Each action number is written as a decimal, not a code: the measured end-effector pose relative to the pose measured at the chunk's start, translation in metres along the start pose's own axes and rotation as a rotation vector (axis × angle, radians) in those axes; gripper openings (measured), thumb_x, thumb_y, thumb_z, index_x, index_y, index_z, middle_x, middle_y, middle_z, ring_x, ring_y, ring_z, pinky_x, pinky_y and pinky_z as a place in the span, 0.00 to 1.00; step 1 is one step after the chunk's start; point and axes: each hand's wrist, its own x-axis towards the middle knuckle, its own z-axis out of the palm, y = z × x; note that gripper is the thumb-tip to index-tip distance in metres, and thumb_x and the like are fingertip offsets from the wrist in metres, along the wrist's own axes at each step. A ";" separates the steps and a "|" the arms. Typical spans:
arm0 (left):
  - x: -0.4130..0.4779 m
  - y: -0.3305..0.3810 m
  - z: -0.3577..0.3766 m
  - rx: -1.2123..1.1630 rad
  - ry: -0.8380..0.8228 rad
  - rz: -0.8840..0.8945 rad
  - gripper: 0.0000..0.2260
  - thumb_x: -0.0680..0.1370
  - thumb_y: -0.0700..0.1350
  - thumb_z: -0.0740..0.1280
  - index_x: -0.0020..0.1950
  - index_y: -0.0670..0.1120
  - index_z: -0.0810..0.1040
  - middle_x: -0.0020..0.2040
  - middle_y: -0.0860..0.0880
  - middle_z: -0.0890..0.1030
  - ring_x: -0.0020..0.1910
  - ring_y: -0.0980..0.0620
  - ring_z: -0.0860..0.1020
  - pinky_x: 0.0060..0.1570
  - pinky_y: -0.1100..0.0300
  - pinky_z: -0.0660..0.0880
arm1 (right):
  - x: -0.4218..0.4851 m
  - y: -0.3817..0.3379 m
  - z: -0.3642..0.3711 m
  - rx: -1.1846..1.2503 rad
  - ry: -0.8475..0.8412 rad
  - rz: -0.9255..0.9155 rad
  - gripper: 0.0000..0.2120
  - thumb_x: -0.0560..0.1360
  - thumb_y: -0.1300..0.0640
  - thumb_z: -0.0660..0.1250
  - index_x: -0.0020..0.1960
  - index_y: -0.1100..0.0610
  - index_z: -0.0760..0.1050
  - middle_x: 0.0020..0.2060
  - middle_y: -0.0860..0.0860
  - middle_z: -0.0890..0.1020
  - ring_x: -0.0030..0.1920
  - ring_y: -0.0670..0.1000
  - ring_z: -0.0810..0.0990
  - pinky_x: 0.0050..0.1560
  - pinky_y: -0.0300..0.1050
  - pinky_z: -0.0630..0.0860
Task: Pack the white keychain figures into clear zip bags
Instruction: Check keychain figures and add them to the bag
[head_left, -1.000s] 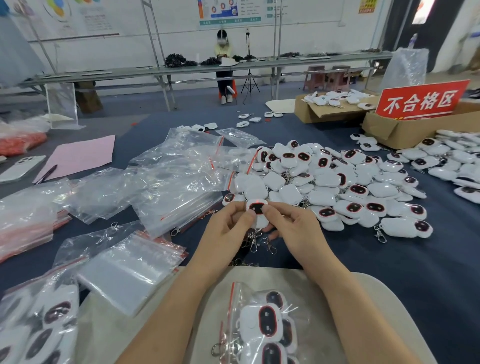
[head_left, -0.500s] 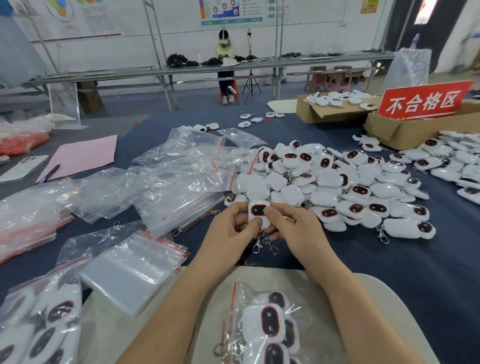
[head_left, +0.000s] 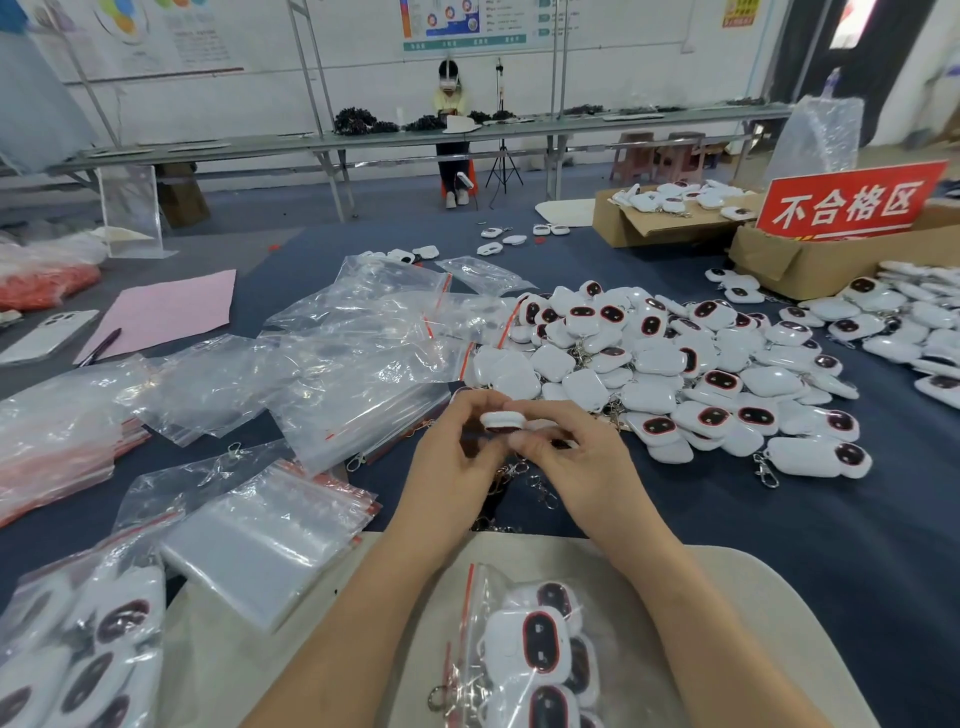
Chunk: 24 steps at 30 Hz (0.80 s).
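One white figure (head_left: 501, 420), tilted edge-on, pinched between curled fingers of left hand (head_left: 457, 460) and right hand (head_left: 589, 470), just beside the figure pile (head_left: 675, 374) on the bench (head_left: 789, 525).

Bright, even light; wide-angle bending; blurred hands.

The small white plastic keychain figure (head_left: 501, 420) pinched between the left hand (head_left: 457, 467) and the right hand (head_left: 582, 462) is blurred and turned edge-on, its dark face barely showing; the right fingertips (head_left: 525, 440) beneath it are blurred too. Nearer than both hands, a clear zip bag of white figures (head_left: 514, 654) is cut by the bottom edge, and another filled clear bag (head_left: 78, 649), left of the left hand, by the corner.
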 end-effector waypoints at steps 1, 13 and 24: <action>0.000 0.000 -0.001 -0.054 0.006 -0.013 0.11 0.79 0.33 0.68 0.55 0.47 0.77 0.50 0.52 0.84 0.52 0.54 0.83 0.53 0.62 0.78 | 0.000 0.000 0.000 0.010 0.006 0.014 0.16 0.75 0.62 0.73 0.53 0.41 0.81 0.48 0.45 0.85 0.51 0.45 0.83 0.53 0.36 0.78; -0.001 -0.001 -0.003 -0.146 0.010 -0.047 0.12 0.77 0.28 0.66 0.48 0.45 0.73 0.45 0.56 0.85 0.44 0.61 0.81 0.43 0.68 0.75 | 0.002 0.005 -0.002 0.010 0.028 0.054 0.13 0.73 0.60 0.75 0.45 0.40 0.82 0.38 0.48 0.85 0.39 0.51 0.82 0.48 0.50 0.81; -0.001 0.000 0.000 -0.012 0.082 0.061 0.09 0.79 0.45 0.70 0.56 0.57 0.81 0.45 0.55 0.81 0.42 0.62 0.79 0.43 0.70 0.74 | 0.004 0.010 -0.004 -0.067 0.061 0.062 0.13 0.78 0.55 0.70 0.61 0.42 0.78 0.49 0.41 0.84 0.48 0.43 0.84 0.52 0.47 0.80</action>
